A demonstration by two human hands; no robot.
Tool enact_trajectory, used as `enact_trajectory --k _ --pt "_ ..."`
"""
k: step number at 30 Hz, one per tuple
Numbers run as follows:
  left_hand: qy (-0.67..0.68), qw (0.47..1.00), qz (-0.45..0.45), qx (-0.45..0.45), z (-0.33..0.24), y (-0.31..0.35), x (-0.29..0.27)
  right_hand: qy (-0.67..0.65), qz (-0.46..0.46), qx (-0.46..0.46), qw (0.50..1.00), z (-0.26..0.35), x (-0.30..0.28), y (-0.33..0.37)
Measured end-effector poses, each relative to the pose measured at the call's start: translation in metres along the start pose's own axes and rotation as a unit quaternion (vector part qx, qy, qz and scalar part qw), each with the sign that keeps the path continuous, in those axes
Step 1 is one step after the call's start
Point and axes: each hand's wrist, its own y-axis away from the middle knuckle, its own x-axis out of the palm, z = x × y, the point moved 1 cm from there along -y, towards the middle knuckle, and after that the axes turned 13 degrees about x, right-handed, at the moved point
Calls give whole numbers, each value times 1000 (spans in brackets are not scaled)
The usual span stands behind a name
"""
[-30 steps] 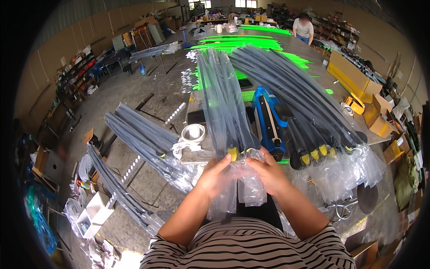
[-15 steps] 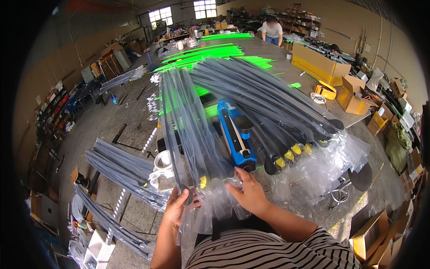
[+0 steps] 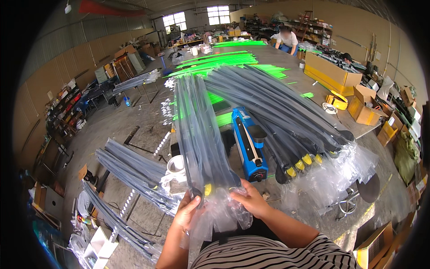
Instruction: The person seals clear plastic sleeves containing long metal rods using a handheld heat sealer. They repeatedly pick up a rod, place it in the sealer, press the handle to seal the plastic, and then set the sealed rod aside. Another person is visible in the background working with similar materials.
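Observation:
A bundle of long dark strips in clear plastic sleeves [image 3: 199, 134] lies lengthwise before me, its near end over the table's edge. My left hand [image 3: 186, 211] grips the left side of that end, thumb on top. On the opposite side my right hand [image 3: 251, 200] is closed around the bundle, its thumb on the plastic. Between the hands a yellow tip [image 3: 208, 189] shows through, and loose clear sleeve ends hang below. Fingers under the bundle are partly hidden. To its right sits a blue bench heat sealer [image 3: 257, 173] with a black pad.
A second sleeved bundle [image 3: 291, 116] with several yellow tips fans out at right. Bright green strips [image 3: 224, 59] lie farther up the table. More sleeved bundles [image 3: 130, 168] rest lower left, near a white tape roll [image 3: 175, 164]. Cardboard boxes [image 3: 331, 74] line the right; a person [image 3: 286, 39] leans there.
The view has shifted, so everything sits further right and lower. My right hand has closed in on the bundle, and its loose sleeves are gathered closer together between my hands.

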Motion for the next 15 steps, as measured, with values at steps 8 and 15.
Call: enact_trajectory --k 8,15 --pt "47 999 -2 -23 10 4 -23 18 -2 15 1000 -12 -20 17" --pt "106 993 -30 -32 -2 15 -28 -113 171 86 975 -39 -64 38"
